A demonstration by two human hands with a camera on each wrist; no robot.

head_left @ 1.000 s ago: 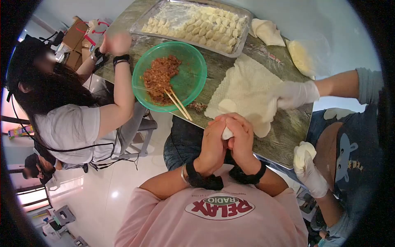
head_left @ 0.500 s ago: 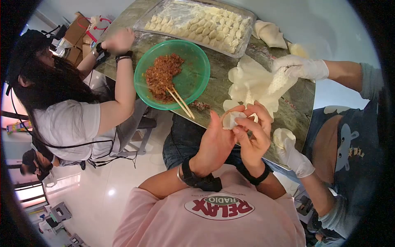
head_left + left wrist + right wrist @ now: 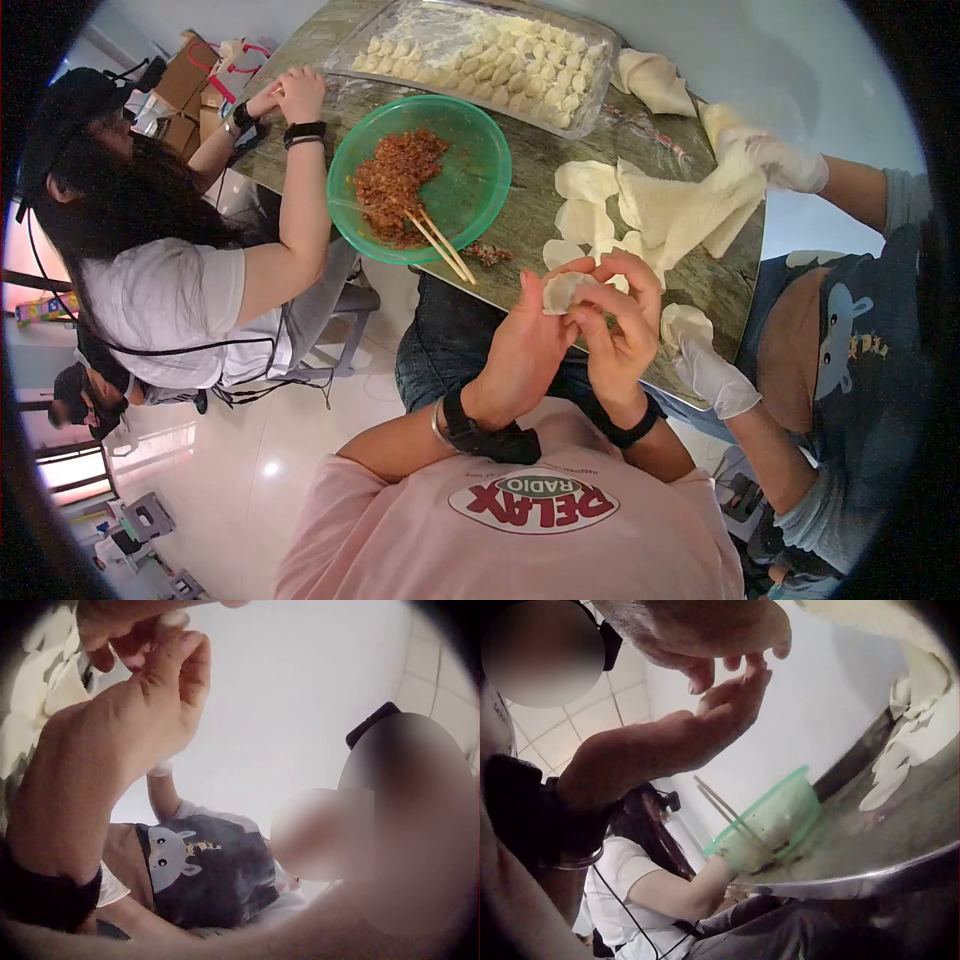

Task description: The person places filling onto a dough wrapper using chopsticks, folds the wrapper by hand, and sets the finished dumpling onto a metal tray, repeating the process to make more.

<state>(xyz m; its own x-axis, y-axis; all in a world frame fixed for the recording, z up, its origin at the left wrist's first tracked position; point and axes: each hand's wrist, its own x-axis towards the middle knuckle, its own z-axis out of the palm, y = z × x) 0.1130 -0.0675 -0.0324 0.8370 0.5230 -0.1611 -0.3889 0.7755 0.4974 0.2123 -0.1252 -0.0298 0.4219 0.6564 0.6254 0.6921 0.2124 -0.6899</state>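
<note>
A small, pale dough piece [image 3: 560,292] is between both hands above the table's near edge in the head view, folded at least partly; its inside cannot be made out. My left hand [image 3: 522,350] holds it from the left, thumb raised and fingers behind it. From the right, my right hand [image 3: 622,345] pinches its rim with thumb and fingers. In the left wrist view, the right hand [image 3: 135,712] bends toward the dough [image 3: 174,620]. The right wrist view shows the left hand [image 3: 697,731] palm up below the right hand [image 3: 712,630].
A green bowl [image 3: 482,200] of meat filling with chopsticks [image 3: 440,245] stands left of loose wrappers [image 3: 587,180]. Behind is a metal tray [image 3: 345,62] of dumplings. On the right, a person's gloved hands [image 3: 790,162] hold cloth and dough. Another person sits left.
The clasped hands have parted, with the right fingers now at the dough's rim. The gloved hand has pulled the cloth rightward, uncovering wrappers; the other gloved hand with dough has moved left.
</note>
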